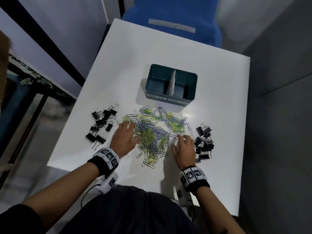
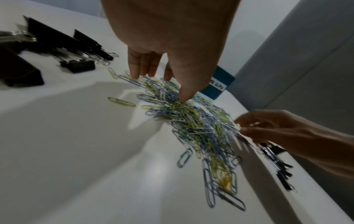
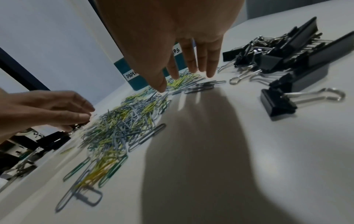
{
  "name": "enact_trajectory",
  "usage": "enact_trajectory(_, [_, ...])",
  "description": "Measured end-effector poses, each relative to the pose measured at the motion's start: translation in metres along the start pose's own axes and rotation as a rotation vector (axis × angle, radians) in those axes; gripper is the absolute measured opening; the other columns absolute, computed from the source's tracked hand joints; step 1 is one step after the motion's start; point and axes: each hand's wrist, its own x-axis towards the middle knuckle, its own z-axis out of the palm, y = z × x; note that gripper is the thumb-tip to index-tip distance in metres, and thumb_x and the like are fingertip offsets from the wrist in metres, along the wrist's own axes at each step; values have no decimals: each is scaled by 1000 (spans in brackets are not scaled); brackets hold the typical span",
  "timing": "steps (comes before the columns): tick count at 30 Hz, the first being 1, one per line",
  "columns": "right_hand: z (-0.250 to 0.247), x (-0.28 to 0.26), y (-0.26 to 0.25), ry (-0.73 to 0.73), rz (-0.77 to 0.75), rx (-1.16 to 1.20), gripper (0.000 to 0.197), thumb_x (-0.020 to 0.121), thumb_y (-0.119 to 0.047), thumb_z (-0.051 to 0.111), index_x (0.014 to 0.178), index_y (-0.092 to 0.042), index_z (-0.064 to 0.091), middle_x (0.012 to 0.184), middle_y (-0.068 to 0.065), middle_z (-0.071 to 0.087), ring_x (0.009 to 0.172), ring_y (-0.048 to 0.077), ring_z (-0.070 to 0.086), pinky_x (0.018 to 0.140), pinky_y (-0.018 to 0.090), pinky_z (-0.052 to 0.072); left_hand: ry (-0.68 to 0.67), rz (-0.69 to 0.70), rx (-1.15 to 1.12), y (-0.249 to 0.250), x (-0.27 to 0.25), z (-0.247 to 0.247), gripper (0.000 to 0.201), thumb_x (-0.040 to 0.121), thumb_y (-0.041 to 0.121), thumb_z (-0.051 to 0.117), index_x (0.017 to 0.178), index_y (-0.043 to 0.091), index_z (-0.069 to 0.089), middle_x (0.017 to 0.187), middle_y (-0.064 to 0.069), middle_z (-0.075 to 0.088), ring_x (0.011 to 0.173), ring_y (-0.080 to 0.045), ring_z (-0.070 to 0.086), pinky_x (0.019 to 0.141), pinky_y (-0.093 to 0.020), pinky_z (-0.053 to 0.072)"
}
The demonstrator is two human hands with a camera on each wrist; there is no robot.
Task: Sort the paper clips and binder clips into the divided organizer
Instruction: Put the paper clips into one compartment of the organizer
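A loose pile of green, yellow and blue-grey paper clips [image 1: 152,130] covers the middle of the white table [image 1: 219,81]. Black binder clips lie in two groups, one on the left [image 1: 101,125] and one on the right [image 1: 204,142]. Behind the pile stands the teal divided organizer [image 1: 170,83], labelled PAPER CLIPS on the left and BINDER CLIPS on the right; both compartments look empty. My left hand [image 1: 130,132] rests spread on the pile's left side, fingertips [image 2: 135,74] touching clips. My right hand [image 1: 181,141] reaches down to the pile's right edge with straight fingers [image 3: 191,66].
A white card [image 1: 172,81] stands upright as the organizer's divider. A blue chair [image 1: 170,19] is behind the table's far edge. Bare table surface lies near the front edge [image 1: 135,174] and around the organizer. A grey partition [image 1: 278,98] runs along the right.
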Motion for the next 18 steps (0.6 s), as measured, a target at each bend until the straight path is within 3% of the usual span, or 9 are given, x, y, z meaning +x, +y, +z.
enact_trajectory(2, [7,-3,-2,-34,9,42,37,89,-28,60,122,-10,53,120,15,51,106,28,45,78,40,54,-57,-85,-34,-3,2,2,63,88,40,61,136,5,40,141,-22,36,131,-37,34,102,-48,41])
enact_trajectory(4, [14,-6,-9,-70,-26,64,36,91,-29,59,122,-13,51,120,12,48,106,24,42,75,38,56,-110,-65,-48,2,0,7,67,91,41,57,142,5,33,148,-23,27,138,-37,23,108,-49,33])
enact_trajectory(7, [16,-3,-17,-93,-87,44,37,90,-32,59,122,-18,50,121,8,48,106,20,44,77,37,56,-140,29,-66,15,-5,10,65,93,41,54,143,8,30,148,-19,28,136,-33,26,106,-49,38])
enact_trajectory(9, [8,8,-15,-20,-73,54,39,89,-32,60,123,-15,52,129,12,48,114,25,47,89,41,53,-95,42,-55,17,-1,8,61,93,40,53,142,10,33,146,-18,33,134,-31,30,102,-50,41])
enact_trajectory(11, [-4,25,-7,14,12,60,48,91,-37,56,132,-15,47,143,16,40,129,31,40,104,49,43,-49,28,-41,15,9,4,60,92,40,53,141,10,34,149,-18,31,137,-32,27,106,-49,37])
enact_trajectory(14, [-13,50,8,-104,132,62,67,92,-52,49,147,-22,27,156,19,16,144,35,17,113,51,23,-67,-28,-31,11,29,0,70,93,45,50,148,13,21,157,-16,14,145,-32,10,115,-50,23])
enact_trajectory(18, [-5,65,5,-260,55,-28,81,90,-66,37,152,-24,7,158,21,-5,146,38,-1,118,49,9,-189,-49,40,9,46,7,78,94,60,32,153,21,-1,160,-12,-11,146,-31,-13,117,-51,9])
